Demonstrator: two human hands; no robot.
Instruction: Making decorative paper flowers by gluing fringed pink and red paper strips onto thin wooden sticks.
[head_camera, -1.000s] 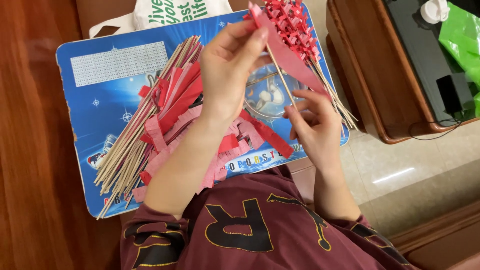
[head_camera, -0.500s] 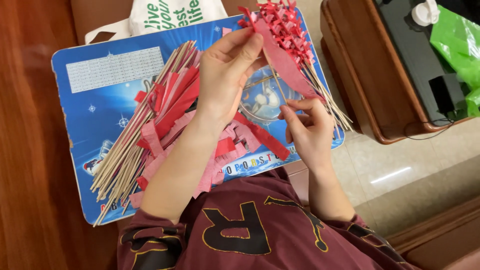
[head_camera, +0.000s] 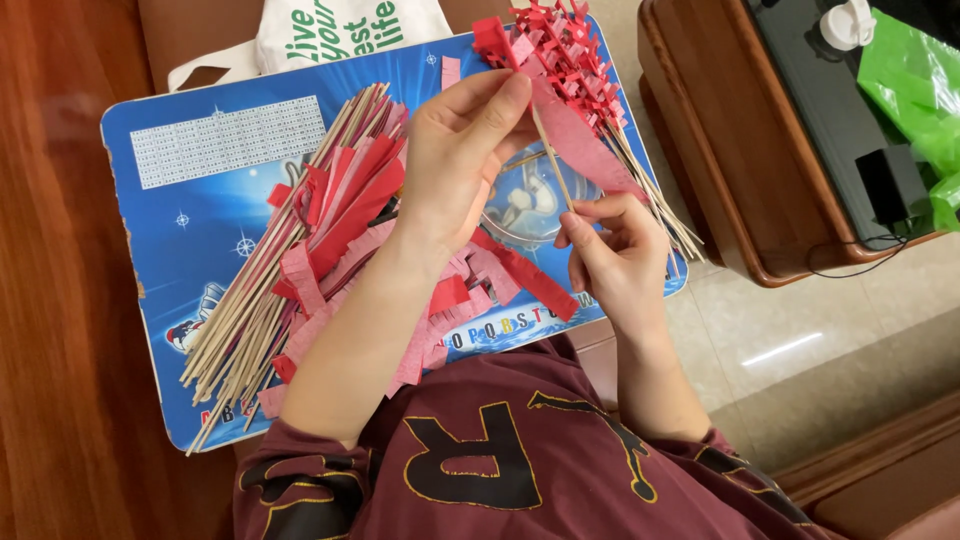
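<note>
My left hand (head_camera: 460, 165) pinches a pink-red fringed paper strip (head_camera: 585, 140) against the top of a thin wooden stick (head_camera: 553, 165). The fingers of my right hand (head_camera: 612, 255) grip the stick's lower end. Both hands hover over a blue printed board (head_camera: 190, 230) on my lap. Under my left forearm lies a heap of red and pink fringed strips (head_camera: 345, 205). To its left, a bundle of bare sticks (head_camera: 245, 325) fans out. Several sticks wrapped in red paper (head_camera: 565, 55) lie at the board's far right corner.
A clear round dish (head_camera: 520, 205) sits on the board beneath my hands. A white tote bag (head_camera: 340, 30) lies beyond the board. To the right stands a wooden table (head_camera: 720, 160) holding a green bag (head_camera: 915, 95) and a black adapter (head_camera: 890, 185).
Both hands have stayed on the stick and strip, with the strip now drawn lower along the stick. My right hand's fingers have shifted slightly on the stick's lower end.
</note>
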